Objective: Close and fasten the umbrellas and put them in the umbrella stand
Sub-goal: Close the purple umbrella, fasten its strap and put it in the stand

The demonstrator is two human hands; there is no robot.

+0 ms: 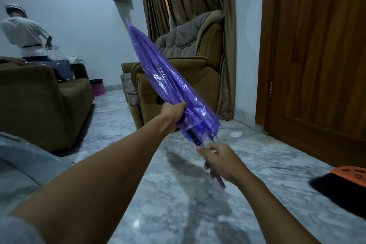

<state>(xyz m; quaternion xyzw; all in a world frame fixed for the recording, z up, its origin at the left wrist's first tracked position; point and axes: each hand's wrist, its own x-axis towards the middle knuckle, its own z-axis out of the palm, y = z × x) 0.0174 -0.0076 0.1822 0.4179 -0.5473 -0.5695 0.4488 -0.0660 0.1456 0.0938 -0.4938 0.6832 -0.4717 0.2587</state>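
Note:
A translucent purple umbrella (pixel 162 77) is folded shut and held in the air, its tip pointing up and to the far left. My left hand (pixel 173 114) grips the loose lower end of the canopy from the left side. My right hand (pixel 219 159) is closed around the purple handle, whose end sticks out below my fingers. The dark shaft and rib ends show between my two hands. No umbrella stand is in view.
A brown armchair (pixel 198 77) stands straight ahead, a brown sofa (pixel 39 95) at the left with a person (pixel 23 31) behind it. Brown curtains hang at the back; a wooden door (pixel 316 55) fills the right. An orange broom head (pixel 350 174) lies at the right edge on marble floor.

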